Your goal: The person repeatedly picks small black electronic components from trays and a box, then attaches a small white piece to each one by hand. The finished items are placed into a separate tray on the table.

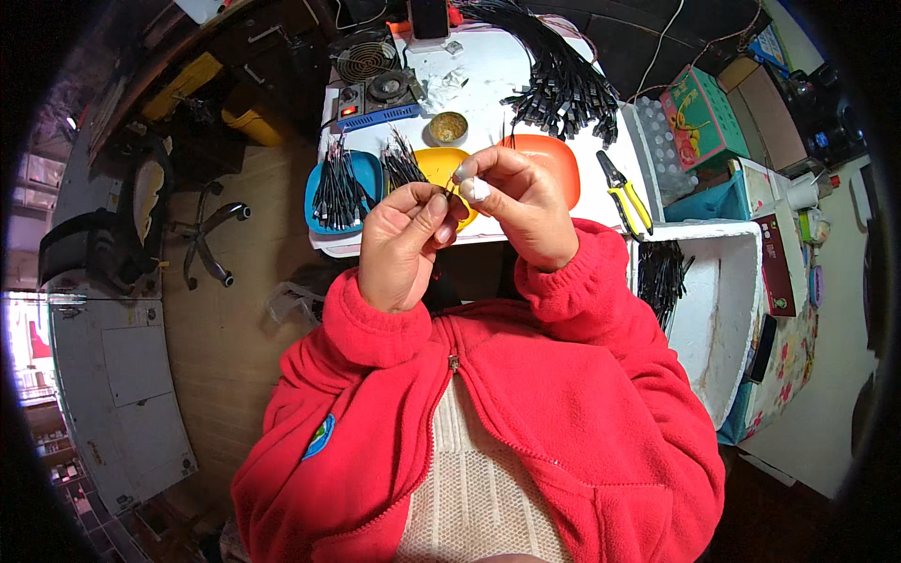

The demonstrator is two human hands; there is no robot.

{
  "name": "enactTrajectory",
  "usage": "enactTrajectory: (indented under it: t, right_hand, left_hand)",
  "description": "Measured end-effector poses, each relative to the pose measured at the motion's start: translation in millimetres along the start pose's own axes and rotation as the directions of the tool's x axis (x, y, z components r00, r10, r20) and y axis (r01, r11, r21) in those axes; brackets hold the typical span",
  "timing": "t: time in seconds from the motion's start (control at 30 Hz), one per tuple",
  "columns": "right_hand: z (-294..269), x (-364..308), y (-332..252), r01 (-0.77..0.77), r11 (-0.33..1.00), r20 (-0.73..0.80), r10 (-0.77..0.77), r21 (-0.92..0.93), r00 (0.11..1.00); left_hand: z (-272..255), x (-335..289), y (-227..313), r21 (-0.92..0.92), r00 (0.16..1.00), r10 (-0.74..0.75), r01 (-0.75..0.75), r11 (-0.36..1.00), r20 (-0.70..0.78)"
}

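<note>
My left hand (404, 246) and my right hand (522, 203) meet above the table's near edge. Both are closed in a pinch on a thin wire (451, 188), whose ends are mostly hidden by the fingers. White coverings wrap the tips of my right thumb and forefinger. Behind the hands sit a yellow tray (439, 161) and an orange tray (554, 161), both partly covered by them. To the left, a blue tray (374, 161) holds a bundle of short black cables (340, 195) with bare-looking thin leads. More such cables (402, 161) lean by the yellow tray.
Yellow-handled wire strippers (627, 195) lie right of the orange tray. Farther back are a small round tin (449, 127), a blue device with a lit switch (380, 101) and a heap of black cables (568, 94). A white foam box (718, 281) stands at right.
</note>
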State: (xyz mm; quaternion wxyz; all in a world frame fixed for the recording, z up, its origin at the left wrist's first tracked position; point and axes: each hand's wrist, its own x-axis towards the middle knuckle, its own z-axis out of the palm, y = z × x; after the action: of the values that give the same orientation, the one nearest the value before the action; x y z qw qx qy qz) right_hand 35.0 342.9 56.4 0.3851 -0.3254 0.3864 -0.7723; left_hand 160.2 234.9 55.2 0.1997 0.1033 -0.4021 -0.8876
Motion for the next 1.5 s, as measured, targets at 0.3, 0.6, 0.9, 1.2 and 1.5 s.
enactTrajectory:
  t: [0.3, 0.6, 0.9, 1.2, 1.5]
  right_hand:
    - [-2, -2, 2, -0.104, 0.964, 0.044, 0.096, 0.244, 0.994]
    - [-5, -3, -5, -0.024, 1.0, 0.081, 0.023, 0.014, 0.996]
    - [-9, -6, -2, -0.23, 0.93, 0.147, 0.195, 0.287, 0.97]
    - [-27, -7, -4, -0.36, 0.931, 0.102, 0.353, 0.063, 0.93]
    - [-62, -22, 52, -0.415, 0.89, -0.092, 0.437, 0.187, 0.895]
  left_hand:
    - [-2, -2, 2, -0.061, 0.992, -0.093, 0.098, 0.993, 0.08]
    - [-7, -2, 2, -0.12, 0.968, -0.186, 0.208, 0.971, 0.168]
    - [-5, -2, -12, 0.002, 0.998, 0.009, -0.009, 1.0, 0.062]
    - [-12, -8, -12, 0.556, 0.985, 0.112, -0.165, 0.815, 0.129]
    - [-31, 11, -43, 0.398, 0.998, -0.031, 0.01, 0.917, 0.046]
